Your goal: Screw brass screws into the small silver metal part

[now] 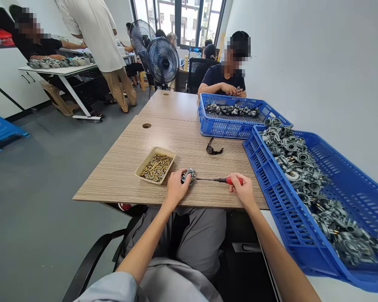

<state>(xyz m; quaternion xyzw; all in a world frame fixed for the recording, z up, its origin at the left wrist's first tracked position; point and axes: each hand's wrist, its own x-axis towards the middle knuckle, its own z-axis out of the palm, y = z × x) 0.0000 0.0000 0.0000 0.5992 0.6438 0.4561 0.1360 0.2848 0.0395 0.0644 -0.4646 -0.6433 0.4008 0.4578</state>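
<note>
Near the front edge of the wood-grain table, my left hand is closed around a small grey metal carburetor body. My right hand grips the red handle of a screwdriver. Its long shaft points left, and the tip meets the right side of the carburetor; whether it sits in a screw is too small to tell. Just left of my left hand stands a cream plastic tray full of small brass-coloured jets.
A blue crate heaped with carburetor bodies stands at my right. Behind it is another blue crate with darker parts. A black wristwatch lies on the table. A co-worker sits at the far end; fans stand beyond.
</note>
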